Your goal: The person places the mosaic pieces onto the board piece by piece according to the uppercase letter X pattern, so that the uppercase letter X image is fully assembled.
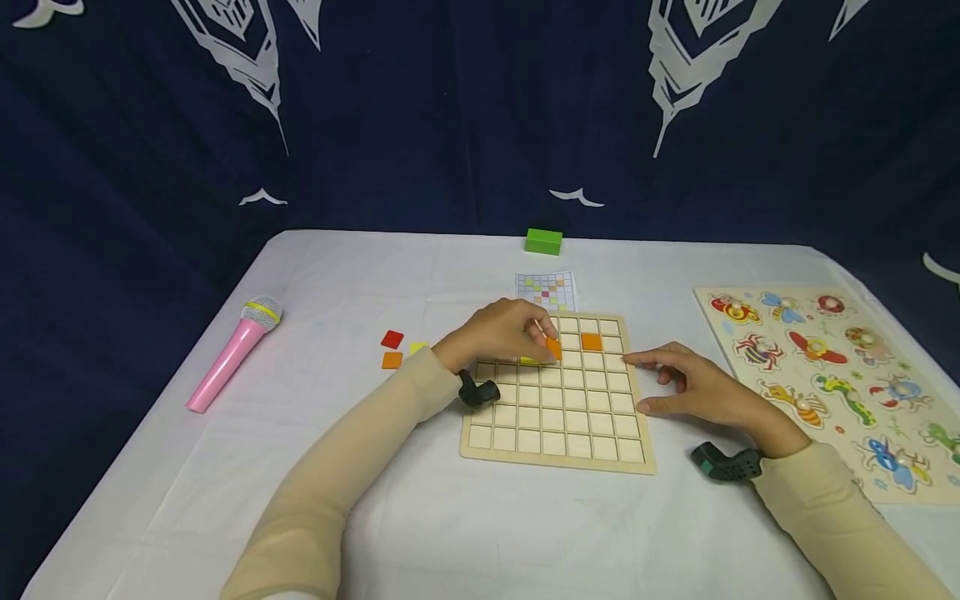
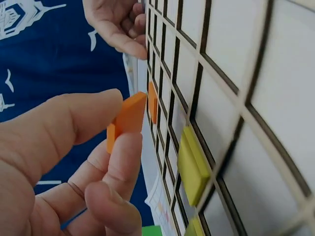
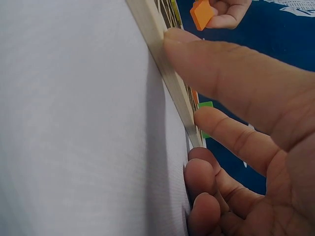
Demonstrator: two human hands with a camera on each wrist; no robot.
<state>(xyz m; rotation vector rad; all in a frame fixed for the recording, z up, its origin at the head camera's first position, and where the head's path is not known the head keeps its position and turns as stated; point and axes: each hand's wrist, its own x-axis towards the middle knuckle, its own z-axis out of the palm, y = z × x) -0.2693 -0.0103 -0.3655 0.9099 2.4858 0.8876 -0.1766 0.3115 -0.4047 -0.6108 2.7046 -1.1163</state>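
Observation:
My left hand [image 1: 504, 332] is over the upper middle of a wooden grid board [image 1: 577, 422]. Between thumb and fingertip it pinches an orange square tile [image 2: 132, 117], held tilted above the cells. Another orange tile [image 1: 592, 342] lies in a cell near the board's far right. Yellow tiles [image 2: 193, 166] sit in cells beneath the left hand, partly hidden in the head view. At the board's right edge, my right hand [image 1: 693, 387] touches the rim with thumb and index finger; its other fingers are loosely bent, holding nothing.
A printed pattern card [image 1: 545, 287] lies behind the board, with a green block [image 1: 543, 242] farther back. Left of the board are loose red [image 1: 392, 339], orange and yellow tiles. A pink microphone [image 1: 232, 367] lies far left, an insect puzzle board [image 1: 783, 362] at the right.

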